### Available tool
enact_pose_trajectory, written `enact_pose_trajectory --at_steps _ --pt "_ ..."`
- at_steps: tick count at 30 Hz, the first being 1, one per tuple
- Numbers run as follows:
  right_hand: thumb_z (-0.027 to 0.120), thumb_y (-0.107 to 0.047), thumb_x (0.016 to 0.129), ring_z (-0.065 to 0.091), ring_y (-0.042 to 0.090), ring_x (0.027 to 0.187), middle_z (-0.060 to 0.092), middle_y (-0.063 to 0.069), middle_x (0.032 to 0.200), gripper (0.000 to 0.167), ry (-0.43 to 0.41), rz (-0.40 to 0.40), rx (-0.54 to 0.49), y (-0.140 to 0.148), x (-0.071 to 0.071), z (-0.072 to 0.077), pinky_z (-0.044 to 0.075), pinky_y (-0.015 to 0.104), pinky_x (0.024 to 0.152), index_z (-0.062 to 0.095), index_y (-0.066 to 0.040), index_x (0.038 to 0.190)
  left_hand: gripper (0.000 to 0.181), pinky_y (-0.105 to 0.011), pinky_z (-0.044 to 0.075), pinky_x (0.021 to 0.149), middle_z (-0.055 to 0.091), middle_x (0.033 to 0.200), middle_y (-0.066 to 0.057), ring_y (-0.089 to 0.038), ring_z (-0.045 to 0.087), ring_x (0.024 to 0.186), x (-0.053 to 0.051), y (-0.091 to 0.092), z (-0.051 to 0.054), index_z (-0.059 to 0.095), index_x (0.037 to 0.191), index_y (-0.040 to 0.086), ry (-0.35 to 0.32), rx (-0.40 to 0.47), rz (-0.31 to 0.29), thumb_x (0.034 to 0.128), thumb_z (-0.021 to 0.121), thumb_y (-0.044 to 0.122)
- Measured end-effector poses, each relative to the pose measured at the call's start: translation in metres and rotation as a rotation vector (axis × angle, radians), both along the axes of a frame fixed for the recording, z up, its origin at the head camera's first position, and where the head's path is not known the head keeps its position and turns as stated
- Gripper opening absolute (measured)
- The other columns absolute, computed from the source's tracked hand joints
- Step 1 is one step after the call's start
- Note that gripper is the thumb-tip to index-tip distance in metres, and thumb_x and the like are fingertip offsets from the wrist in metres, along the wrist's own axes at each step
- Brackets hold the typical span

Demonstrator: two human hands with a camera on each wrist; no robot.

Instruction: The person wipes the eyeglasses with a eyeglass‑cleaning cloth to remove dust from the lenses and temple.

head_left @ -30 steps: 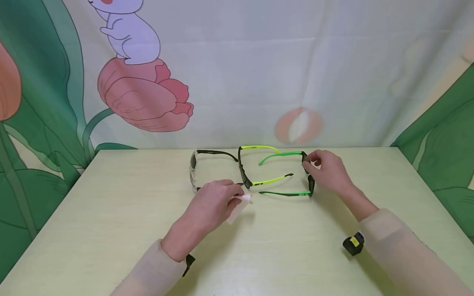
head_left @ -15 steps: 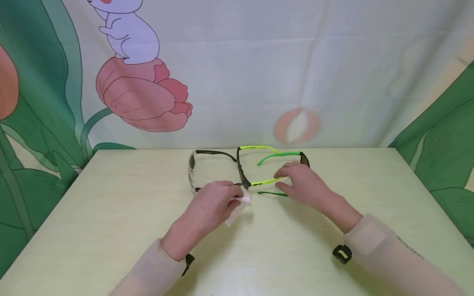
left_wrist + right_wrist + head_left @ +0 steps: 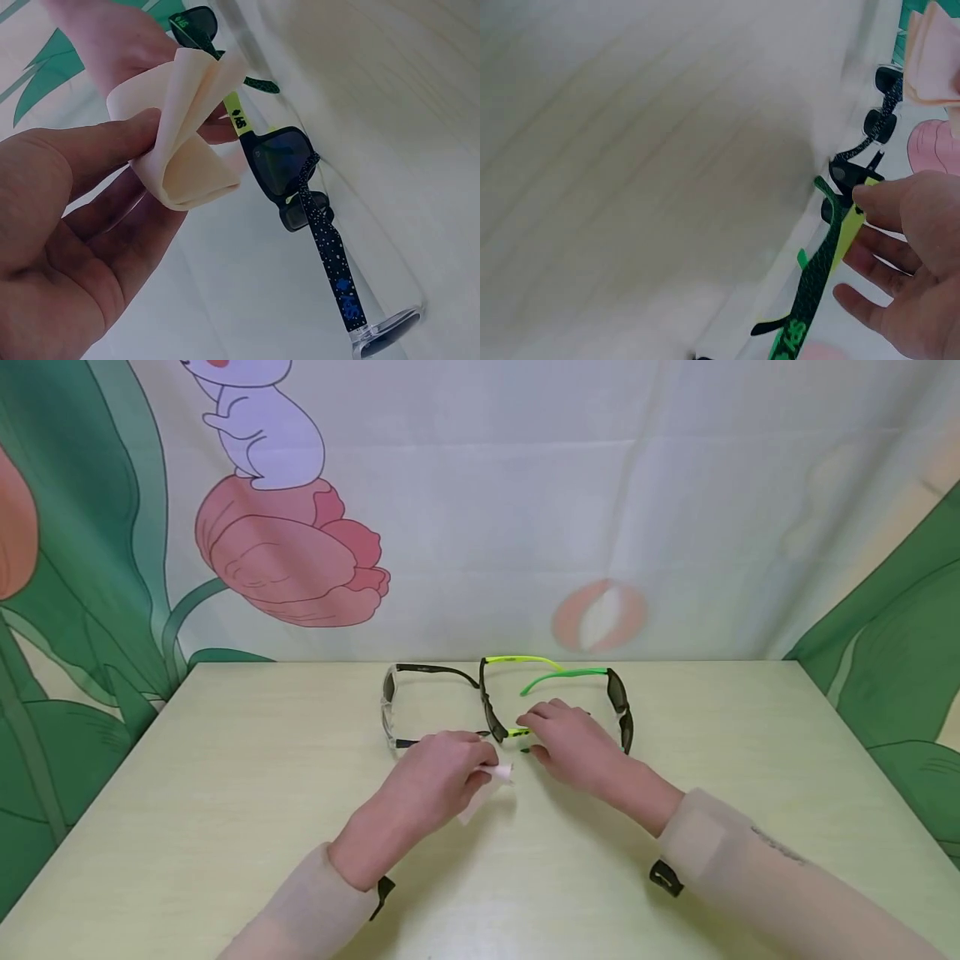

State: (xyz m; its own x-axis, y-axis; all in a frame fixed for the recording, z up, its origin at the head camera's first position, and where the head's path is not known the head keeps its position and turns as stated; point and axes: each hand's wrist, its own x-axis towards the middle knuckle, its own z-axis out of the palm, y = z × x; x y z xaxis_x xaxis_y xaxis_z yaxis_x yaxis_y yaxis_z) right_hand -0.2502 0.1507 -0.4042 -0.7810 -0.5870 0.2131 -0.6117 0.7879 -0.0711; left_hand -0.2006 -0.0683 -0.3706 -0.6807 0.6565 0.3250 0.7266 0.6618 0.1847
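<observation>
My left hand (image 3: 442, 777) pinches a folded pale cloth (image 3: 184, 142) between thumb and fingers, above the table in front of the sunglasses. In the head view my right hand (image 3: 573, 747) reaches over the near arm of the black sunglasses with yellow arms (image 3: 491, 714). Its thumb and fingertips lie on either side of that arm, near the hinge, with a gap between them; whether they touch it is unclear. Left of these stand clear-framed sunglasses with dark arms (image 3: 388, 697). On the right are dark sunglasses with green arms (image 3: 617, 689), partly hidden behind the right hand.
All three sunglasses stand with their arms unfolded on a pale wooden table (image 3: 247, 802), near its back edge. The arms of neighbouring pairs overlap. A printed curtain (image 3: 480, 527) hangs right behind the table.
My right hand has left the green-armed sunglasses and moved left to the near arm of the yellow-armed pair. The left hand has stayed almost still with the cloth.
</observation>
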Motion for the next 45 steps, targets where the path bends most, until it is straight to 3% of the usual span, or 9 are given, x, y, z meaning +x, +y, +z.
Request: enact_pose_trajectory --at_steps 10,18,25,31,38,45 --pt "0.072 -0.001 0.092 0.063 0.029 0.098 0.068 0.01 0.105 0.018 0.093 0.006 0.097 -0.01 -0.004 -0.007 0.056 0.039 0.07 0.071 -0.004 0.11 0.011 -0.027 0.054 0.062 0.067 0.08 0.001 -0.015 0.063 0.069 0.003 0.002 -0.001 0.075 0.089 0.008 0.032 0.04 -0.06 0.0848 0.082 0.001" --pt "0.071 -0.009 0.096 0.061 0.027 0.094 0.067 0.007 0.101 0.012 0.137 -0.034 0.138 -0.015 -0.004 -0.013 0.052 0.037 0.068 0.071 -0.008 0.108 0.011 -0.025 0.054 0.065 0.067 0.082 0.001 -0.015 0.065 0.072 0.004 0.002 -0.002 0.076 0.091 0.008 0.01 0.011 -0.053 0.0855 0.081 -0.001" --pt "0.075 -0.005 0.092 0.059 0.025 0.083 0.062 0.004 0.089 0.006 0.179 -0.005 0.091 -0.016 -0.005 -0.011 0.05 0.036 0.06 0.073 -0.011 0.091 0.012 -0.025 0.054 0.065 0.067 0.08 0.002 -0.014 0.065 0.071 0.005 -0.001 -0.003 0.076 0.089 0.01 0.01 -0.004 -0.036 0.085 0.082 0.001" --pt "0.075 -0.002 0.091 0.059 0.023 0.077 0.062 0.003 0.084 0.009 0.168 0.011 0.101 -0.016 -0.005 -0.007 0.048 0.033 0.055 0.072 -0.011 0.09 0.011 -0.026 0.055 0.066 0.068 0.082 0.002 -0.015 0.065 0.072 0.004 -0.003 -0.001 0.076 0.09 0.011 0.0 -0.009 -0.021 0.0862 0.081 0.003" --pt "0.072 0.006 0.09 0.064 0.023 0.087 0.067 0.003 0.093 0.02 0.165 0.043 0.051 -0.009 -0.003 0.0 0.055 0.034 0.058 0.074 -0.009 0.103 0.011 -0.028 0.055 0.065 0.068 0.081 0.001 -0.016 0.065 0.071 0.003 -0.006 0.0 0.077 0.091 0.011 0.0 0.016 0.015 0.0853 0.083 0.003" --pt "0.076 -0.008 0.094 0.068 0.023 0.103 0.071 0.003 0.106 0.017 0.15 0.031 -0.05 0.0 0.002 0.012 0.06 0.037 0.069 0.074 -0.01 0.111 0.013 -0.026 0.054 0.064 0.066 0.079 0.002 -0.014 0.063 0.07 -0.001 -0.009 -0.001 0.077 0.09 0.01 0.017 0.081 0.057 0.0841 0.084 0.001"
